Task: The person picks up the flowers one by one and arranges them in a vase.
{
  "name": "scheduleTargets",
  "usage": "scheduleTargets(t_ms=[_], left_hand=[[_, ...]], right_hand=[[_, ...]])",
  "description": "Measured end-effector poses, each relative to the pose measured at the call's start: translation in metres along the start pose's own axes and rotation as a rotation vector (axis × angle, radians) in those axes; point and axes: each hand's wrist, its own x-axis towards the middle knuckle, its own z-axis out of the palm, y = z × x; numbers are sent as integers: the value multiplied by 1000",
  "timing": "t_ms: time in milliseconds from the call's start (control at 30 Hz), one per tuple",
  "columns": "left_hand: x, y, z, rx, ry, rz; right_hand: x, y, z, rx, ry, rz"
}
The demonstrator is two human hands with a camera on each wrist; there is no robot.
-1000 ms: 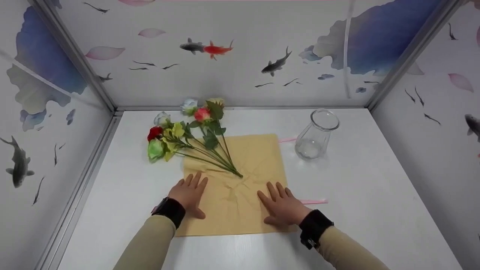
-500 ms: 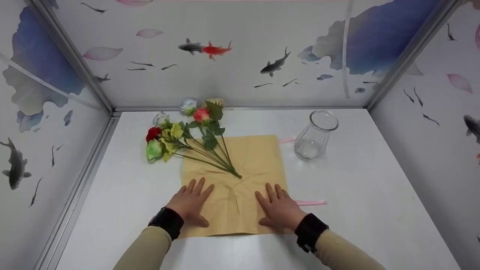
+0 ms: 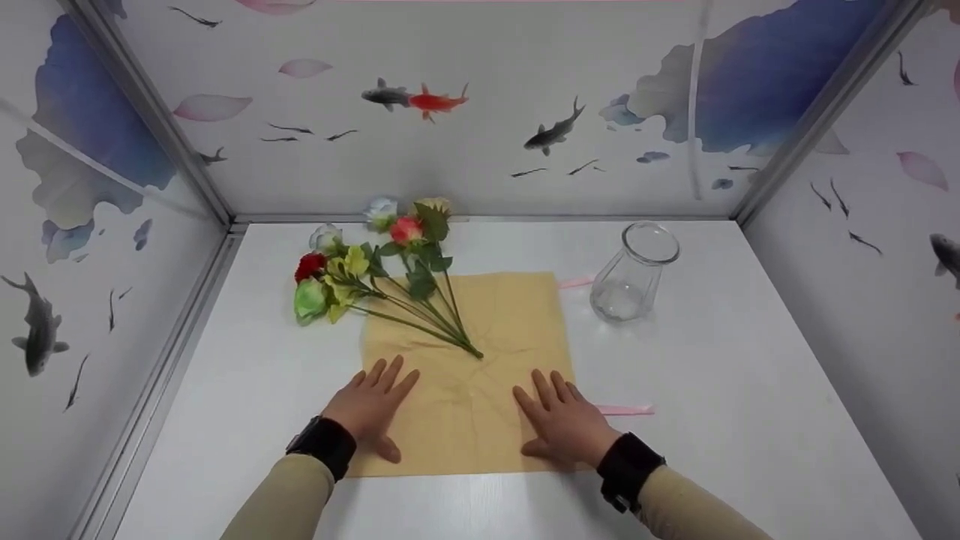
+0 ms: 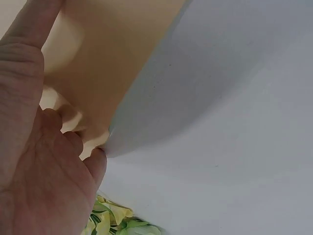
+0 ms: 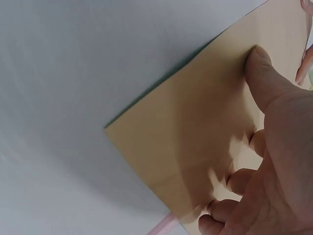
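Observation:
A creased sheet of brown wrapping paper (image 3: 480,427) lies on the white table. My left hand (image 3: 369,405) rests on its left side with fingers spread, the thumb toward the near edge. On the right side my right hand (image 3: 564,420) presses the paper, also with spread fingers. In the right wrist view the thumb and fingertips of the right hand (image 5: 274,147) touch the sheet near its corner. Above both hands, a bunch of artificial flowers (image 3: 420,281) lies across the paper's upper left, stem ends near its middle.
A clear glass vase (image 3: 628,281) stands upright at the back right. Two pink ribbon ends (image 3: 628,410) stick out from under the paper's right edge. Printed panels (image 3: 480,150) wall in the table at the back and both sides.
The left hand moved inward, bunching the paper, then back outward to the left. The sheet's middle now looks flatter. The right hand shifted only slightly; flowers and vase stay put.

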Motion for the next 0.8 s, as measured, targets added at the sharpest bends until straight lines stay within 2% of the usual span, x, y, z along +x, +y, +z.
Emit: scheduleTargets(t_ms=[167,400,567,633,700,800], left_hand=[[-1,-2,-1,55,9,11],[1,-4,2,22,-3,5],[3,-4,3,15,-13,5],[3,-4,3,24,-14,3],[2,-4,3,35,-13,2],[2,-4,3,49,-8,2]], right_hand=[[0,-3,3,-5,16,-1],[0,2,8,26,18,-19],[0,20,7,181,-33,-17],[-1,33,6,252,-2,0],[-5,48,5,305,71,40],[-14,75,2,376,208,169]])
